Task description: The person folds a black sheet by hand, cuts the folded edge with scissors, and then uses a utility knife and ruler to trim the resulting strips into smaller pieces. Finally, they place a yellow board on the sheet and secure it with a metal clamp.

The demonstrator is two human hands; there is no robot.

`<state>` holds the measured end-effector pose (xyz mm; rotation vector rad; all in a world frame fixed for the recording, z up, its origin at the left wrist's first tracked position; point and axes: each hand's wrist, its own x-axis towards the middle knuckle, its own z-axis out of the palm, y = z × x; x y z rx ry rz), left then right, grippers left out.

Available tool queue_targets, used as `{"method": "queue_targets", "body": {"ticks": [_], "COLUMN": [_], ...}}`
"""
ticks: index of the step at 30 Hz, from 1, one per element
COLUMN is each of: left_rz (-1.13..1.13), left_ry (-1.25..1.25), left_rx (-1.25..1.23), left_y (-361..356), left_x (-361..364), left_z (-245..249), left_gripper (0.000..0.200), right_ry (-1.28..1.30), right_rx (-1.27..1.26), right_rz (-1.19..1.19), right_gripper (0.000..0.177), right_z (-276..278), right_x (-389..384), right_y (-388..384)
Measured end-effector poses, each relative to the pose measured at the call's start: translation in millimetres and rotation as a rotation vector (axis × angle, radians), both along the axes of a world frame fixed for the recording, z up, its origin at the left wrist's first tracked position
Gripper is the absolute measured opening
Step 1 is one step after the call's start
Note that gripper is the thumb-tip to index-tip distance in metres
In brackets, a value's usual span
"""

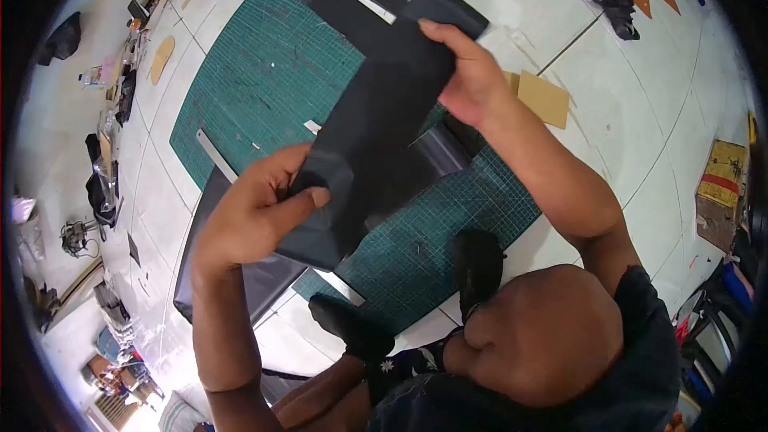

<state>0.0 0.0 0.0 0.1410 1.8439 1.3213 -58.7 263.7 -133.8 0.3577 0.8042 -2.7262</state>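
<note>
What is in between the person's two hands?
In the head view, a black sheet stretches from the left hand to the right hand. Both hands hold it, above a green cutting mat.

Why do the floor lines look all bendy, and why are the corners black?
Head view: a fisheye lens curves the floor lines and the edges of the green cutting mat and leaves a dark rim; the light is bright, washing out the floor at far left; the black sheet, gripped by the left hand and right hand, is sharp but too dark to show texture.
</note>
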Motion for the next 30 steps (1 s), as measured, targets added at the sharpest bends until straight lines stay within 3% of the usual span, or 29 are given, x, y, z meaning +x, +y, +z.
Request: {"method": "queue_targets", "body": {"ticks": [2,5,8,11,16,19,26,30], "left_rz": [0.069,0.061,-0.066,-0.219,-0.365,-0.412,-0.471,-0.318], "left_ry": [-0.034,-0.117,-0.05,-0.018,0.191,0.238,0.308,0.335], "left_rx": [-0.051,-0.132,-0.359,-0.446,-0.671,-0.816,-1.088,-1.042], "left_y": [-9.0,-28.3,-38.2,-36.3,-26.7,-21.7,-6.5,-2.5], "left_x": [10.5,29.0,33.4,34.3,48.9,53.0,61.7,72.8], "left_z": [-6.9,-44.2,-61.1,-82.2,-127.8,-155.6,-187.3,-187.4], "left_gripper": [0.039,0.038,0.036,0.038,0.036,0.034,0.042,0.049], "right_ry": [-0.051,-0.057,-0.006,0.224,0.608,0.597,0.61,0.414], "right_rx": [0.063,0.464,0.807,1.242,1.763,1.995,2.093,1.979], "right_rz": [-0.099,-0.055,0.092,0.101,0.012,0.114,0.081,0.228], "right_gripper": [0.037,0.032,0.032,0.031,0.029,0.032,0.062,0.076], "right_z": [4.7,10.8,7.3,-27.2,-56.7,-68.3,-90.2,-81.2], "right_x": [9.2,47.4,78.6,109.8,133.8,137.0,137.7,125.5], "right_y": [10.5,26.8,26.9,24.6,11.2,9.9,14.0,10.7]}}
